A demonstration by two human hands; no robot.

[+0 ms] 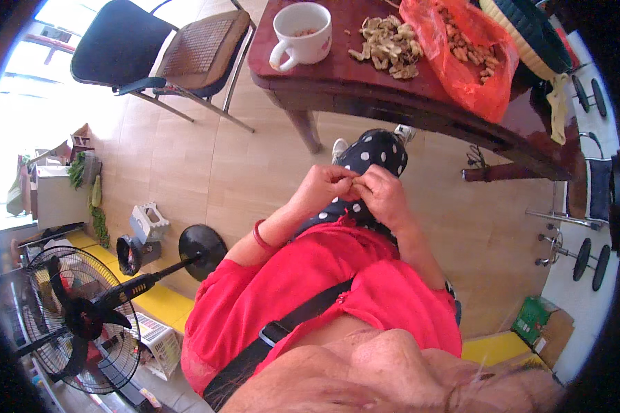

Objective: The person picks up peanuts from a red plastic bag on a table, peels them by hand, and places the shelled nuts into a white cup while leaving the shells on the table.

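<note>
My left hand (325,187) and my right hand (381,195) meet above my lap, fingertips pinched together. Between them is a small tan thing that looks like a peanut (355,182), mostly hidden by the fingers. On the dark red table (365,89) ahead, a white mug (302,34) holds some reddish shelled nuts at its bottom. To its right lies a heap of broken peanut shells (391,47). Beyond that, an open red plastic bag (455,76) contains many unshelled peanuts (465,48).
A dark green and cream container (530,34) stands at the table's far right. A chair (200,51) is at the far left. On the left are a black standing fan (83,320), a small stool (149,221) and a white basket (157,344). A green box (534,320) sits at the right.
</note>
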